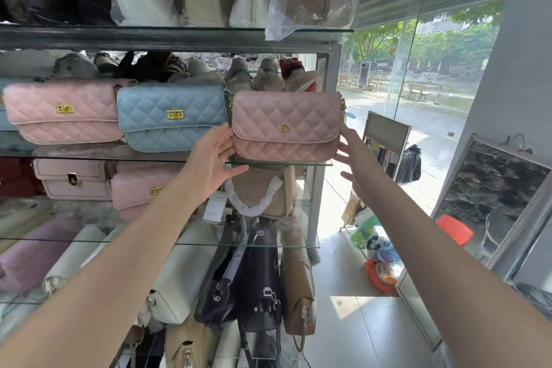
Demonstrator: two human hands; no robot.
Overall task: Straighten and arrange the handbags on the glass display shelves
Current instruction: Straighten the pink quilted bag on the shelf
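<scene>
Pink D bag (286,125) stands upright on glass shelf (324,163), at 3 o'clock of blue bag (171,116).
Long axis 9–3, level with shelf edge; flap front faces camera.
Left hand (213,155) flat on 9 o'clock end, right hand (351,155) at 3 o'clock end.
Fingers of both straight and spread, no grip.
Judged: this row nearly aligned; lower shelves jumbled, not yet done.

Glass shelf (301,163) carries pink D-bag (286,125), blue bag (171,116), pink clasp bag (62,112).
</scene>
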